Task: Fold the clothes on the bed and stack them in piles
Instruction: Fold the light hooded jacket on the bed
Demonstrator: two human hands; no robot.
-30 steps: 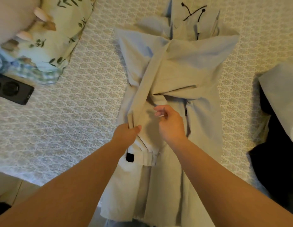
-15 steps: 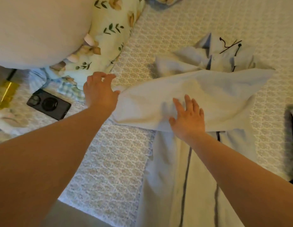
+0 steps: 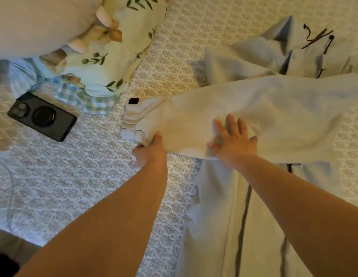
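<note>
A pale grey jacket (image 3: 224, 216) lies on the bed (image 3: 74, 186), on the right side of the view, with its body running toward the person and a dark zipper line along it. One sleeve (image 3: 244, 108) is laid across the jacket and reaches to the left, so its gathered cuff (image 3: 132, 124) rests on the patterned bedcover, with a small black tab beside it. The left hand (image 3: 151, 150) holds the lower edge of the sleeve near the cuff; its fingers are curled around the fabric. The right hand (image 3: 234, 139) lies flat on the sleeve, with straight, spread fingers pressing the cloth down. At the upper left, a leaf-print pillow (image 3: 122, 62) lies on the bed, and a black phone (image 3: 42, 116) lies near it, well apart from the jacket.
</note>
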